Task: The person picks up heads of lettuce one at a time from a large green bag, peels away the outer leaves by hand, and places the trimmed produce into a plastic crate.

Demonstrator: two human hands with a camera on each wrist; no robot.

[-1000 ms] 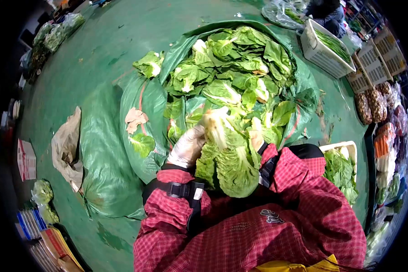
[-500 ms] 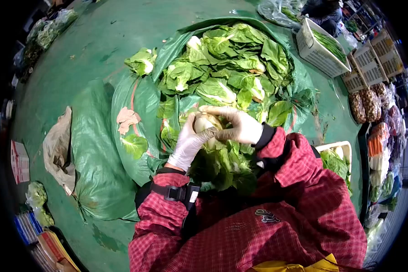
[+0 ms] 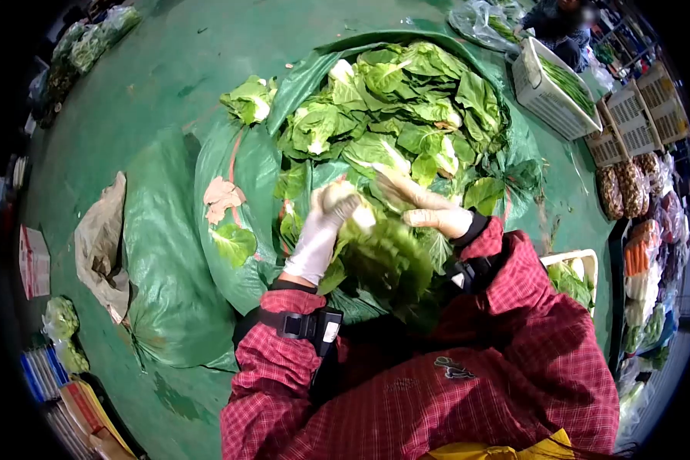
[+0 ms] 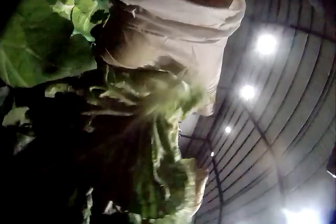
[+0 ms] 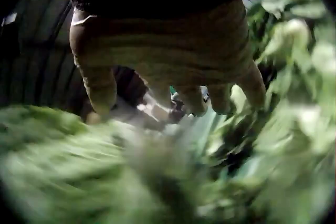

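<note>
My gloved left hand [image 3: 318, 230] grips a head of Chinese cabbage [image 3: 395, 257] near its pale base. Its green leaves hang toward my lap and are blurred in the head view. Just right of the base, my gloved right hand [image 3: 431, 212] has its fingers extended and spread apart. The right wrist view shows those fingers [image 5: 149, 85] over blurred leaves, with nothing gripped between them. In the left wrist view, leaves [image 4: 163, 155] hang below the glove, and the left fingertips are hidden. Beyond both hands, a large green sack [image 3: 285, 96] lies open around many cabbage heads [image 3: 406, 100].
A loose cabbage [image 3: 249, 100] lies left of the sack's mouth. A filled green sack [image 3: 169, 261] and a beige cloth bag [image 3: 103, 245] lie to the left. At my right stands a white basket [image 3: 590, 264] of greens. A person [image 3: 556, 27] sits behind another white crate [image 3: 548, 100].
My right hand has moved from the cabbage's base out to the right, and its fingers have straightened. The left hand keeps holding the base while the leaves swing.
</note>
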